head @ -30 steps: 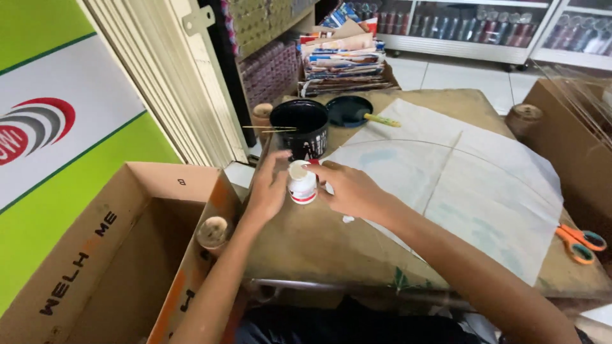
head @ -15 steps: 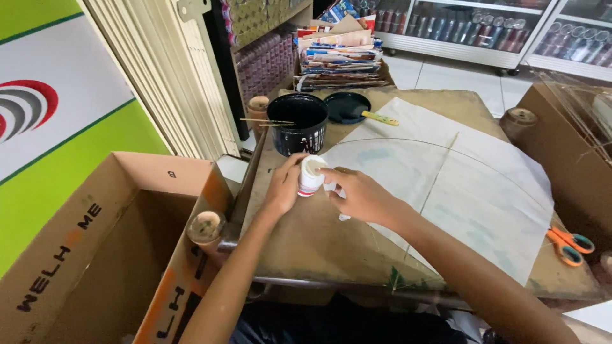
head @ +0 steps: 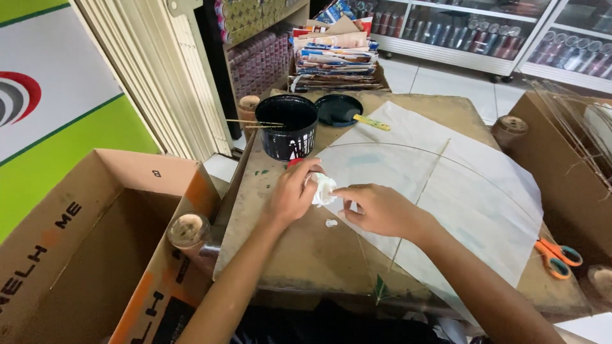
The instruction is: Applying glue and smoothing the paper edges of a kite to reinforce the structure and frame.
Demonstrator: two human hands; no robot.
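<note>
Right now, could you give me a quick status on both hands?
Left hand grips small white bottle. Right hand pinches beside it on white paper sheet. Black tub close behind.
</note>
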